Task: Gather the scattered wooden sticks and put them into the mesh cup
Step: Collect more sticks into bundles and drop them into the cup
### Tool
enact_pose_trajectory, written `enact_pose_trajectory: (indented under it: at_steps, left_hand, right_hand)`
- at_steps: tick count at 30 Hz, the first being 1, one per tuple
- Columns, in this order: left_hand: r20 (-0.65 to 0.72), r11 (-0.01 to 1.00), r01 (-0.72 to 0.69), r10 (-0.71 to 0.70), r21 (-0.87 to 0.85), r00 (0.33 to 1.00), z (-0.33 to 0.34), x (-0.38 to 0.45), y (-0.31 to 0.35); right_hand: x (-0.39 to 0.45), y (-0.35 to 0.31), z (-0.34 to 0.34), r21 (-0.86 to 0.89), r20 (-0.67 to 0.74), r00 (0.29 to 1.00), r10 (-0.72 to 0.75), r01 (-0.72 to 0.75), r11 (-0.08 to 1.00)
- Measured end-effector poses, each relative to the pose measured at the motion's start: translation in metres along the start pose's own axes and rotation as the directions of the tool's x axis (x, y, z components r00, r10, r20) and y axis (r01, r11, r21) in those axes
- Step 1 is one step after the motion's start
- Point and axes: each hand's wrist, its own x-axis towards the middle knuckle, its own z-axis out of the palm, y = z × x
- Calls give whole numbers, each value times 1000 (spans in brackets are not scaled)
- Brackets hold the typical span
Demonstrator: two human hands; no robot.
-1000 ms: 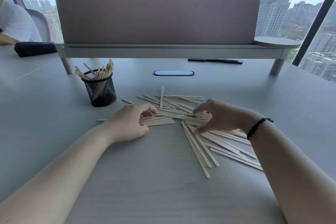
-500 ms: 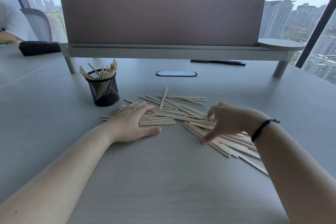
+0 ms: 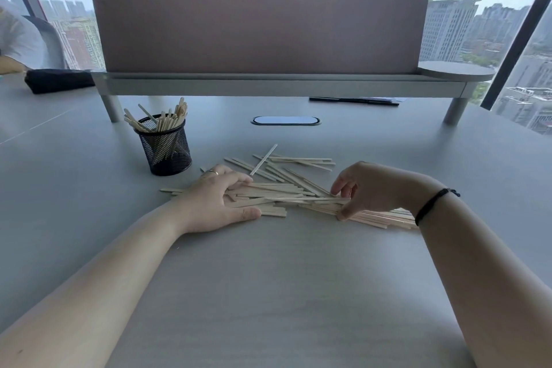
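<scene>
Several pale wooden sticks (image 3: 286, 194) lie in a loose pile on the grey table (image 3: 268, 293). My left hand (image 3: 215, 203) lies flat with fingers spread on the pile's left end, a ring on one finger. My right hand (image 3: 367, 188), with a black cord at the wrist, cups the pile's right side, thumb and fingertips touching the sticks. More sticks (image 3: 298, 162) lie scattered just behind. The black mesh cup (image 3: 164, 146) stands behind and left of my left hand, with several sticks upright in it.
A raised shelf with a pink divider panel (image 3: 260, 30) spans the back of the table on legs. A cable port (image 3: 286, 120) sits behind the pile. A black pouch (image 3: 56, 81) and another person's arm are at far left. Pens (image 3: 352, 101) lie under the shelf.
My right hand swept the long sticks on the right inward into a tighter bundle. My left hand opened flat and pressed onto the pile's left end.
</scene>
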Motion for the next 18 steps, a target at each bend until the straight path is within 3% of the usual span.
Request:
enact_pose_trajectory:
  at_steps: [18]
  left_hand:
    - [-44, 997, 69, -68, 26, 997, 6, 4, 7]
  right_hand:
    - [4, 7, 3, -5, -16, 999, -37, 37, 999]
